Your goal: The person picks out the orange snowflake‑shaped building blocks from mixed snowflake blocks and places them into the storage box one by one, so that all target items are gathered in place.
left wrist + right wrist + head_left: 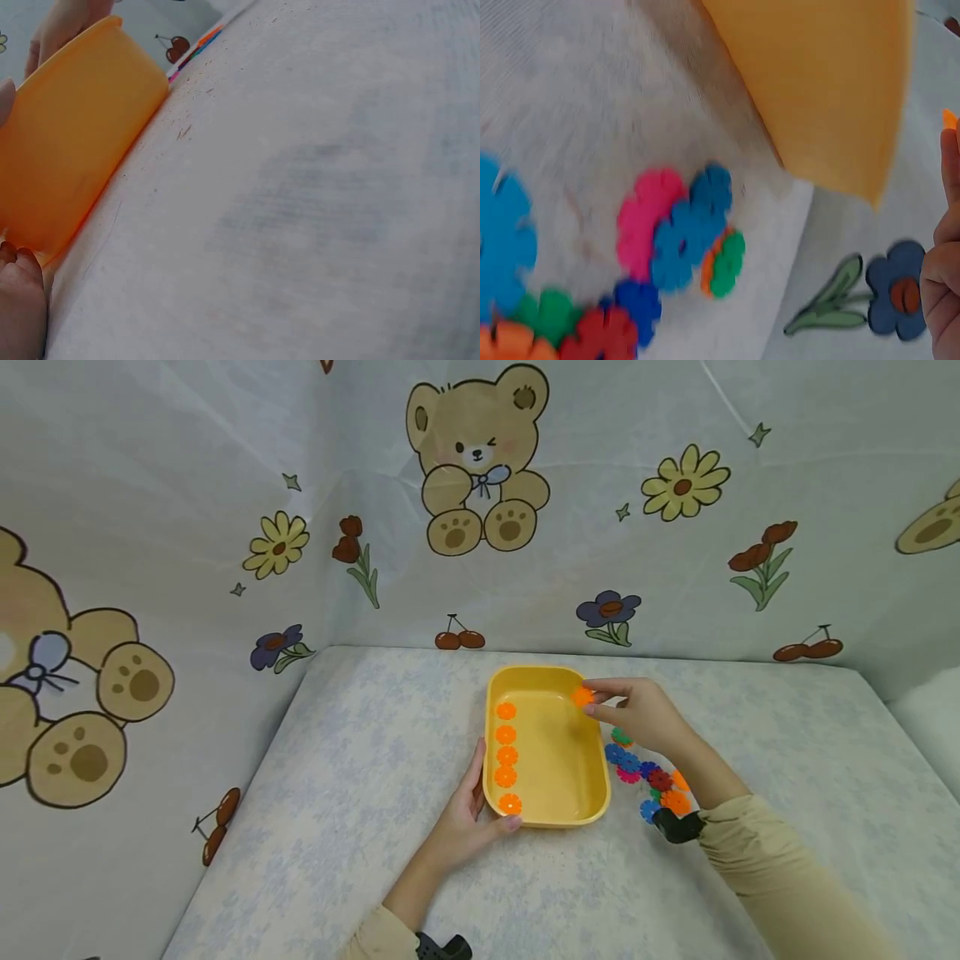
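Observation:
A yellow rectangular tray point(551, 818) with raised walls stands on the table. Along its left side several orange notched plastic discs point(506, 756) form a column. My left hand point(461, 827) grips the tray's near left corner, thumb over the rim and fingers along the outer wall. Over the far right corner of the tray, my right hand point(637, 714) pinches one more orange disc point(582, 697) between thumb and fingers. In the right wrist view only part of that hand point(943, 262) shows at the right edge, with a bit of orange at its fingertips.
Right of the tray lies a loose pile of notched discs, among them blue point(682, 244), pink point(649, 221), red point(604, 334) and green ones; the right forearm passes over part of it. A patterned cloth point(480, 585) with bears and flowers hangs behind the table point(360, 735).

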